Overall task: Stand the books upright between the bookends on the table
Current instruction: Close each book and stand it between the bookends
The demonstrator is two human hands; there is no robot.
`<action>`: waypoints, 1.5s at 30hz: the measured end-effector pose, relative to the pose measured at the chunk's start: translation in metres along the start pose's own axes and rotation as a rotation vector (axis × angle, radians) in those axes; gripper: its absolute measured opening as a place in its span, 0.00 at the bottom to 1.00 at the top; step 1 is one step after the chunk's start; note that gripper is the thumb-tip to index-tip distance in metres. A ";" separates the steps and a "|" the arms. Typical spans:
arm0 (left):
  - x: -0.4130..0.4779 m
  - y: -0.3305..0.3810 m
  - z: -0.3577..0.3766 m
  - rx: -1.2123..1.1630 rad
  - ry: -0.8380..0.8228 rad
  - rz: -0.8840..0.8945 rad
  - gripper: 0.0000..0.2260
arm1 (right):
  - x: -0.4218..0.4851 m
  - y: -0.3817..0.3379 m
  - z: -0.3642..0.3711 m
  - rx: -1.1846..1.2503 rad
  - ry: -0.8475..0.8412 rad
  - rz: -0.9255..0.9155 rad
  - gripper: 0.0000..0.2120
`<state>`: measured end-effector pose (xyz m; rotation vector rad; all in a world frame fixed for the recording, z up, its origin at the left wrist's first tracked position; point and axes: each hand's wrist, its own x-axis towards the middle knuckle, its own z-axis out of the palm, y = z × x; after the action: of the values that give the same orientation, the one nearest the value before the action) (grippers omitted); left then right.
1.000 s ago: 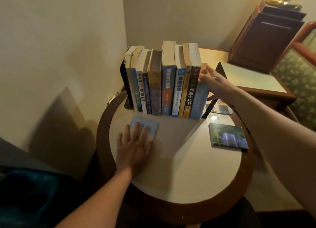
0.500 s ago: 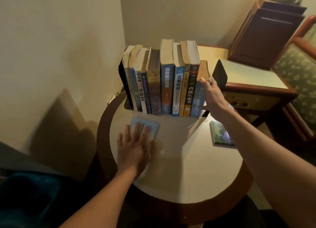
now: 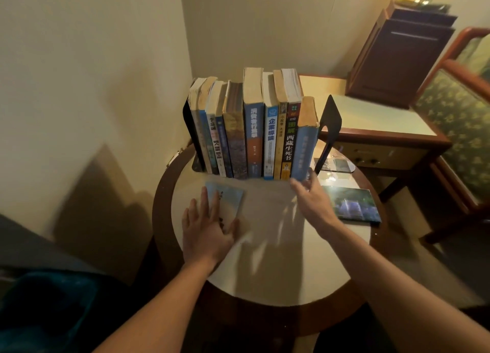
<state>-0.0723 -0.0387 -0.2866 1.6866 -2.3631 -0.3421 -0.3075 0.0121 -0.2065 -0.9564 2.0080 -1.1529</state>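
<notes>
Several books stand upright in a row (image 3: pixel 254 130) on the round table (image 3: pixel 278 268), between a black left bookend (image 3: pixel 189 130) and a black right bookend (image 3: pixel 328 124). The rightmost standing one is a light blue book (image 3: pixel 305 146); my right hand (image 3: pixel 310 196) touches its bottom corner with relaxed fingers. My left hand (image 3: pixel 206 225) lies flat, fingers spread, on a small pale blue book (image 3: pixel 228 199) lying on the table. A dark green book (image 3: pixel 352 204) lies flat at the right.
The walls meet in a corner close behind the row. A wooden side table (image 3: pixel 376 124) with a dark wooden box (image 3: pixel 397 53) stands behind to the right, beside a patterned armchair (image 3: pixel 456 119). A glossy card (image 3: pixel 336 164) lies under the right bookend.
My right hand has slid from the top of the light blue book down to its bottom corner. That book now stands straighter against the row. My left hand stays on the pale blue book.
</notes>
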 end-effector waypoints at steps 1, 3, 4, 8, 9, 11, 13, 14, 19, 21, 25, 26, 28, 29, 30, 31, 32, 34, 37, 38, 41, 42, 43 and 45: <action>0.000 0.000 -0.001 -0.017 -0.001 0.007 0.38 | -0.009 0.005 0.003 -0.043 -0.049 -0.007 0.31; -0.002 0.000 -0.001 -0.060 -0.013 0.018 0.39 | -0.026 0.012 0.007 -0.156 -0.145 -0.053 0.30; -0.005 0.002 -0.001 -0.079 -0.015 0.029 0.40 | -0.034 0.015 0.009 -0.224 -0.179 -0.090 0.30; -0.022 0.013 0.002 -0.129 0.010 0.120 0.45 | -0.053 0.022 0.015 -0.448 -0.256 -0.226 0.30; -0.027 0.017 0.003 -0.142 0.026 0.165 0.45 | -0.057 0.023 0.016 -0.484 -0.273 -0.244 0.30; -0.035 0.024 0.007 -0.176 0.058 0.257 0.45 | -0.064 0.026 0.017 -0.517 -0.293 -0.262 0.31; -0.042 0.032 0.010 -0.203 0.064 0.302 0.46 | -0.071 0.026 0.017 -0.528 -0.297 -0.269 0.31; -0.046 0.036 0.010 -0.217 0.071 0.310 0.45 | -0.073 0.027 0.016 -0.529 -0.293 -0.265 0.31; -0.059 0.049 0.011 -0.240 0.109 0.383 0.47 | -0.075 0.034 -0.001 -0.472 -0.277 -0.189 0.30; -0.064 0.052 0.010 -0.234 0.108 0.414 0.46 | -0.076 0.037 -0.008 -0.422 -0.250 -0.153 0.29; -0.071 0.061 0.009 -0.224 0.113 0.475 0.46 | -0.084 0.038 -0.019 -0.299 -0.193 -0.092 0.26; -0.072 0.063 0.009 -0.229 0.116 0.492 0.47 | -0.086 0.038 -0.022 -0.269 -0.173 -0.095 0.25; -0.073 0.068 0.008 -0.252 0.124 0.536 0.47 | -0.091 0.037 -0.028 -0.237 -0.127 -0.138 0.23; -0.074 0.071 0.007 -0.263 0.125 0.560 0.47 | -0.094 0.036 -0.032 -0.231 -0.112 -0.164 0.22; -0.075 0.073 0.006 -0.274 0.125 0.581 0.47 | -0.095 0.035 -0.035 -0.219 -0.107 -0.180 0.21; -0.077 0.076 0.005 -0.288 0.122 0.602 0.46 | -0.096 0.034 -0.038 -0.202 -0.112 -0.190 0.19; -0.078 0.079 0.004 -0.304 0.117 0.623 0.46 | -0.097 0.032 -0.041 -0.184 -0.130 -0.193 0.17; -0.080 0.084 0.001 -0.323 0.109 0.673 0.46 | -0.099 0.025 -0.049 -0.183 -0.200 -0.187 0.14; -0.078 0.090 0.000 -0.279 0.097 0.746 0.45 | -0.100 0.019 -0.062 -0.249 -0.249 -0.217 0.14; -0.075 0.090 0.001 -0.247 0.081 0.754 0.44 | -0.100 0.018 -0.066 -0.253 -0.252 -0.227 0.14; -0.064 0.094 0.001 -0.108 -0.036 0.711 0.43 | -0.097 0.014 -0.074 -0.287 -0.197 -0.262 0.17; -0.061 0.095 0.001 -0.051 -0.091 0.673 0.43 | -0.096 0.012 -0.077 -0.311 -0.162 -0.266 0.17; -0.057 0.095 0.000 0.003 -0.147 0.627 0.44 | -0.095 0.009 -0.079 -0.324 -0.128 -0.269 0.18; -0.051 0.091 -0.001 0.079 -0.238 0.502 0.43 | -0.091 0.003 -0.085 -0.327 -0.068 -0.275 0.18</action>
<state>-0.1372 0.0380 -0.2595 1.0644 -2.8960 -0.3753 -0.3268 0.1258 -0.1588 -1.4530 2.0941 -0.9267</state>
